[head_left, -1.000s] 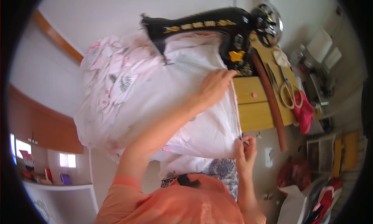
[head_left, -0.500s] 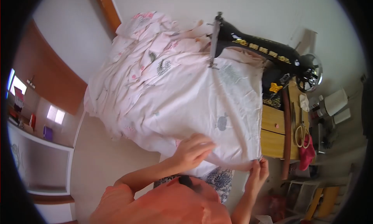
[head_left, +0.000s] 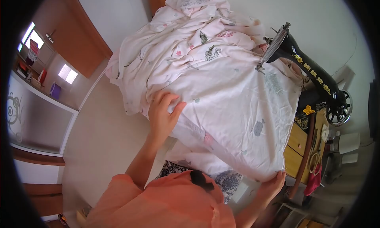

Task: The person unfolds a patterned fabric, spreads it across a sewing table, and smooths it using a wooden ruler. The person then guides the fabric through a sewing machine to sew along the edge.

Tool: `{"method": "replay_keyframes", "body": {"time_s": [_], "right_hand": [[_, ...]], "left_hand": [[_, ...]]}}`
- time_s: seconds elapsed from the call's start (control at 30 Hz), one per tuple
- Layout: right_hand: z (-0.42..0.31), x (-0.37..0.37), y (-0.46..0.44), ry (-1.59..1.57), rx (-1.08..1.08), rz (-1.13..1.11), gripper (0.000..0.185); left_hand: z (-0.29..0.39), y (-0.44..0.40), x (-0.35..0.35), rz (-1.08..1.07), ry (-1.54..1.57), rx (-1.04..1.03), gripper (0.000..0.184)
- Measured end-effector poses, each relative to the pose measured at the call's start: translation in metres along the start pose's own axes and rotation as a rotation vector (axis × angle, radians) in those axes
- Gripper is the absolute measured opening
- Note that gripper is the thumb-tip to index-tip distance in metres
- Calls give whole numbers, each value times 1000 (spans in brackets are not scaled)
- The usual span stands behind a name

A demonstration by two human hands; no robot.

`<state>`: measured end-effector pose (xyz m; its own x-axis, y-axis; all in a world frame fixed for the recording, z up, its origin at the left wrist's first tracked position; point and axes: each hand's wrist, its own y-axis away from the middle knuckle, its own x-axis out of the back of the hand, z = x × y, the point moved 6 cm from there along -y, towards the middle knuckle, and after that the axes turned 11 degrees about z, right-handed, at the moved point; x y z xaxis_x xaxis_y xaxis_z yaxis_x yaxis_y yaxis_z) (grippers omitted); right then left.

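Observation:
A large white cloth (head_left: 225, 97) with pink, green and grey prints spreads in front of me and passes under the sewing machine's needle end. My left hand (head_left: 163, 115) rests at its near left edge, fingers curved and thumb held apart. No clear grip shows there. At the near right corner of the cloth, my right hand (head_left: 276, 182) pinches the edge between thumb and fingers. A folded-over strip runs along the near edge between both hands. The black sewing machine (head_left: 312, 69) with gold lettering stands at the right, its presser area partly covered by fabric.
Bunched cloth (head_left: 190, 34) piles up at the back left. On the wooden table (head_left: 295, 149) at the right lie scissors (head_left: 315, 162) and a red cloth (head_left: 312, 183). A handwheel (head_left: 339, 109) is at the machine's right end. A brown door (head_left: 79, 42) stands far left.
My left hand has moved left and away from me along the cloth's edge, its fingers opening. My right hand keeps its pinch on the corner. The camera view has turned.

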<state>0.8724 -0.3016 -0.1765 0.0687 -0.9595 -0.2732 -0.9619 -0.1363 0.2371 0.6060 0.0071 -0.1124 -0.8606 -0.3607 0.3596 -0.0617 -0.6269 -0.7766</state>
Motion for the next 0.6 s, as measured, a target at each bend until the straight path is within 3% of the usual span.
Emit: {"method": "replay_keyframes", "body": {"time_s": [0.1, 0.2, 0.3, 0.6], "right_hand": [[-4, -2, -4, -11, 3, -65, 42], [-4, -5, 1, 4, 5, 50, 38], [3, -2, -4, -23, -29, -76, 38], [-1, -9, 1, -46, -50, 28, 38]], "left_hand": [[22, -15, -8, -189, -131, -150, 17], [15, -8, -25, -357, -82, -3, 16], [10, -9, -31, -390, -92, 34, 15], [5, -18, -35, -532, 17, 123, 15]]}}
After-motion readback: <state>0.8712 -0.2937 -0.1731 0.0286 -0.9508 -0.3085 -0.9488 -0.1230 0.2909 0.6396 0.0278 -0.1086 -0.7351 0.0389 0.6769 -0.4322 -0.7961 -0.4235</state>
